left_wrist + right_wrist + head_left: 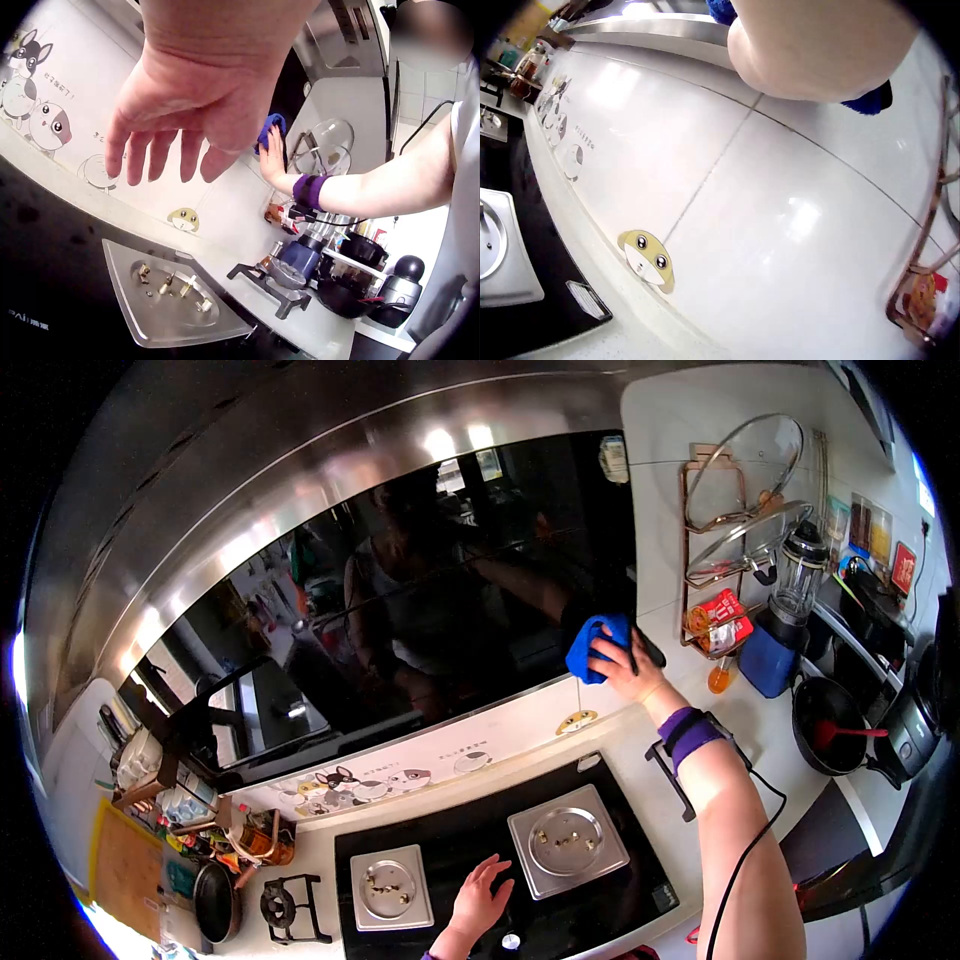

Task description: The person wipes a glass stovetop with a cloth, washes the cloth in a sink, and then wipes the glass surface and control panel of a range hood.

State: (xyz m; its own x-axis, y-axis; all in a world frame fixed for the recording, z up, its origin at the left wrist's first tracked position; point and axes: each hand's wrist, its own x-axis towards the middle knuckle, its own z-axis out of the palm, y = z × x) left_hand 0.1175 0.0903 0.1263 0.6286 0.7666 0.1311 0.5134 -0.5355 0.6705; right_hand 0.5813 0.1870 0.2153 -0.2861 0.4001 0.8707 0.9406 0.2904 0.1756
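Observation:
In the head view my right hand (628,663) presses a blue cloth (598,648) against the lower right corner of the glossy black panel (470,610), fingers spread over it. The right wrist view shows the heel of that hand (817,52), with blue cloth (868,102) showing below it; its fingers are hidden there. My left hand (482,900) hovers over the black stove top (455,840), between two steel burner plates, holding nothing. Its fingers hang loosely in the left wrist view, where the hand (195,112) is large and near.
Right of the panel stand a lid rack (686,560), a blender (775,650) and a black pan (830,725). A black pot stand (672,780) lies beside the stove. Another stand (295,910), a pan (217,900) and bottles are at the left.

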